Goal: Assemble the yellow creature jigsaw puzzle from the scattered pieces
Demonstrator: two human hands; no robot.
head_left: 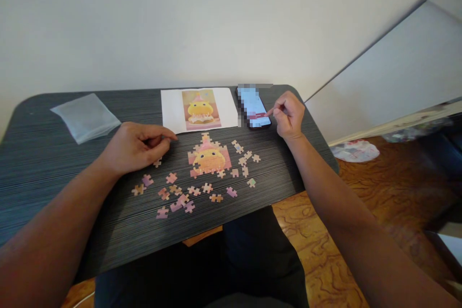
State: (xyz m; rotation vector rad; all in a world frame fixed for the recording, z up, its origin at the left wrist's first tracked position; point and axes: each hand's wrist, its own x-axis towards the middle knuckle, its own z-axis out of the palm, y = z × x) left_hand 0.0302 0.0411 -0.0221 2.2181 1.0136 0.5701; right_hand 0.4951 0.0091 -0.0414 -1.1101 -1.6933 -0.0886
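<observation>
A partly joined jigsaw point(209, 158) with a yellow figure on pink lies mid-table. Several loose pieces point(182, 194) are scattered in front of it and to its right. Behind it sits a printed reference picture point(199, 109) on white paper. My left hand point(135, 147) rests on the table left of the jigsaw, fingers curled loosely inward; whether they hold a piece is hidden. My right hand point(288, 114) is curled with the index finger extended, its tip touching the lit screen of a phone point(253, 106) at the table's back right.
The dark striped table point(46, 163) carries an empty clear plastic bag point(85, 116) at the back left. A pale wall stands behind. Patterned wooden floor point(361, 192) lies to the right, with a crumpled white bag point(355, 150) and a white slanted panel point(397, 67) beyond.
</observation>
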